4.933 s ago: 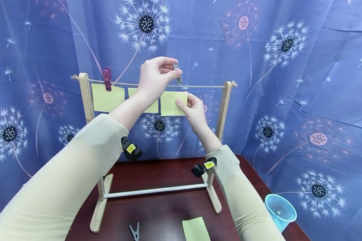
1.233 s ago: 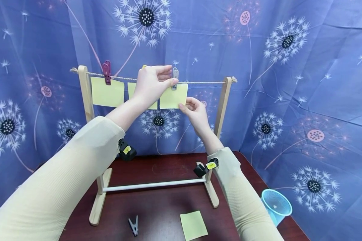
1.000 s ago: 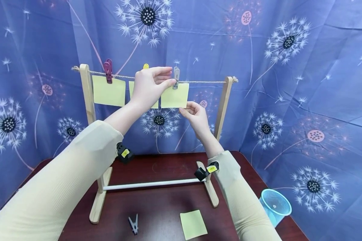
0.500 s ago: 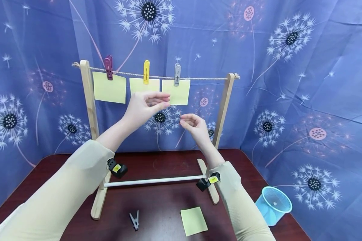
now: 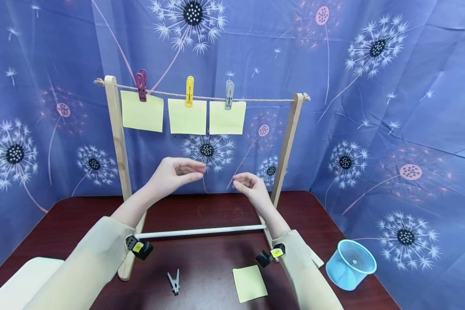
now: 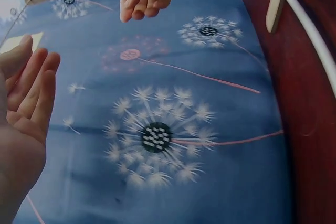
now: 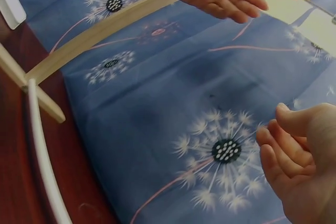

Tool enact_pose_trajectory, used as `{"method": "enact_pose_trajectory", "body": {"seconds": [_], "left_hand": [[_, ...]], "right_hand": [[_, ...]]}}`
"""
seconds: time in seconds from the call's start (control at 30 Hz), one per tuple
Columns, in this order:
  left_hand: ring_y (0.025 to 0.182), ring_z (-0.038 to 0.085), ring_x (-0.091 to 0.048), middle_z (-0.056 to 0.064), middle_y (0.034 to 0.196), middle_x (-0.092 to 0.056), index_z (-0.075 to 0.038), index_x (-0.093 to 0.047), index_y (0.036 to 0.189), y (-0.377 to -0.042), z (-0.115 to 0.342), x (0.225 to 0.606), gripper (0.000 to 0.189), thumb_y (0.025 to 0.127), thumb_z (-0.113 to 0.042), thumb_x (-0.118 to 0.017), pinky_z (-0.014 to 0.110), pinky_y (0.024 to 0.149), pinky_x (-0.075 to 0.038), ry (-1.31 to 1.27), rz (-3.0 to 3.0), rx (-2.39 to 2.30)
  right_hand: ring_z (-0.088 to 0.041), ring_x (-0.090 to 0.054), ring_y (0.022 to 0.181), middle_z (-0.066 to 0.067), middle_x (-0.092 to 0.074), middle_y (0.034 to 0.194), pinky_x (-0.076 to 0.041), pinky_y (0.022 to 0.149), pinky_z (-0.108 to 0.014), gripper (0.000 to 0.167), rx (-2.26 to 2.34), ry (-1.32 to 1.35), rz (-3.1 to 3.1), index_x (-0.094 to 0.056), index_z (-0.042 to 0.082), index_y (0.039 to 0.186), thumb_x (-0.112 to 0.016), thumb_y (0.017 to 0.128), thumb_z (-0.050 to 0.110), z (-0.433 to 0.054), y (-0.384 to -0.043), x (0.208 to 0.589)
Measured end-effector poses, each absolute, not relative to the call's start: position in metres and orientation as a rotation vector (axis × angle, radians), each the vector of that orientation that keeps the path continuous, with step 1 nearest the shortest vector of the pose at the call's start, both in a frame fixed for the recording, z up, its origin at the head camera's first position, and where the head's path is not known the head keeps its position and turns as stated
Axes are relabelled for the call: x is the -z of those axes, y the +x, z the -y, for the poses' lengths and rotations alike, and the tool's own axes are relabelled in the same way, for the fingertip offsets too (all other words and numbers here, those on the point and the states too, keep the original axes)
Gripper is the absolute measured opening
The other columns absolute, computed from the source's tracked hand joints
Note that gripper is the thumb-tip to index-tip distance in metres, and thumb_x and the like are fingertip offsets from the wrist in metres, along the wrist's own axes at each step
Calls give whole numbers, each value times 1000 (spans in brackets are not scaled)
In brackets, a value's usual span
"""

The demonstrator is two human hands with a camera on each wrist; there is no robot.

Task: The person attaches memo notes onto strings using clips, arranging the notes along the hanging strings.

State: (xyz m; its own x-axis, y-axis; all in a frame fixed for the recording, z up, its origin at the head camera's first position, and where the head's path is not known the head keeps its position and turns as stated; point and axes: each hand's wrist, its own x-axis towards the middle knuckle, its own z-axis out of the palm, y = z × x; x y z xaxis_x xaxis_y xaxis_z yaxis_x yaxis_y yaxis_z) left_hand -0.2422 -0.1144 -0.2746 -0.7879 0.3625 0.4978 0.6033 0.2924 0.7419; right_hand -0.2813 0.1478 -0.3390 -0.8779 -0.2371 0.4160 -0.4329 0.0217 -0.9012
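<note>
A person's two hands hover below a beige twine line (image 5: 263, 100) strung between the light wooden posts (image 5: 118, 137) of a stand on a dark red-brown wooden tabletop (image 5: 205, 267). The left hand (image 5: 174, 174) holds its thumb apart from its fingers; the right hand (image 5: 252, 185) curves its fingers loosely, the thumb just beside them. Above, toward the tabletop's far edge, three pale yellow rectangular paper notes hang in a row: the left note (image 5: 141, 116) from a dark red plastic clothespin (image 5: 141, 85), the middle note (image 5: 187, 120) from a yellow plastic clothespin (image 5: 189, 91), the right note (image 5: 227, 120) from a grey plastic clothespin (image 5: 229, 94). Nearer than the stand's white rod (image 5: 201, 231), a second grey clothespin (image 5: 174, 283) lies left of a pale yellow square of paper (image 5: 249, 284). A light blue mesh basket (image 5: 339, 271) stands by the tabletop's right edge.
</note>
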Motion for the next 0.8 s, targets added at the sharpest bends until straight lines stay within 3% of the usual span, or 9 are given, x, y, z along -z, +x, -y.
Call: {"method": "enact_pose_trajectory", "body": {"seconds": [0.1, 0.3, 0.47, 0.67, 0.8], "left_hand": [[93, 6, -70, 13, 108, -74, -3, -70, 117, -239, 122, 295, 31, 89, -16, -72, 23, 82, -55, -882, 2396, 1525], [95, 9, -70, 14, 109, -73, -2, -69, 117, -235, 140, 336, 31, 89, -16, -71, 23, 85, -54, -928, 2502, 1574], [97, 6, -69, 19, 108, -72, 5, -66, 119, -233, 153, 370, 33, 91, -12, -69, 23, 83, -55, -1024, 2533, 1643], [98, 2, -67, 24, 107, -71, 8, -63, 120, -230, 162, 405, 34, 91, -11, -67, 20, 84, -52, -1137, 2552, 1662], [100, 6, -68, 30, 110, -67, 10, -61, 122, -225, 165, 428, 36, 92, -9, -66, 20, 86, -51, -1179, 2573, 1753]], "right_hand": [[0, -65, 78, 14, -68, 82, -52, 77, -18, 29, -1939, 712, 2221, -57, -18, 113, -64, 90, -2, -151, -278, 351], [-2, -66, 81, 0, -71, 91, -54, 79, -23, 28, -1918, 754, 2348, -58, -17, 112, -63, 91, 0, -157, -271, 370], [-9, -68, 85, 1, -70, 90, -54, 78, -24, 28, -1891, 773, 2430, -60, -15, 112, -65, 90, 2, -163, -267, 386], [-2, -64, 83, -24, -69, 98, -51, 74, -19, 27, -1803, 903, 2529, -62, -13, 110, -67, 90, 5, -170, -264, 408], [-1, -62, 85, -35, -63, 104, -51, 77, -19, 30, -1799, 994, 2594, -59, -16, 112, -65, 90, 3, -176, -263, 422]]}}
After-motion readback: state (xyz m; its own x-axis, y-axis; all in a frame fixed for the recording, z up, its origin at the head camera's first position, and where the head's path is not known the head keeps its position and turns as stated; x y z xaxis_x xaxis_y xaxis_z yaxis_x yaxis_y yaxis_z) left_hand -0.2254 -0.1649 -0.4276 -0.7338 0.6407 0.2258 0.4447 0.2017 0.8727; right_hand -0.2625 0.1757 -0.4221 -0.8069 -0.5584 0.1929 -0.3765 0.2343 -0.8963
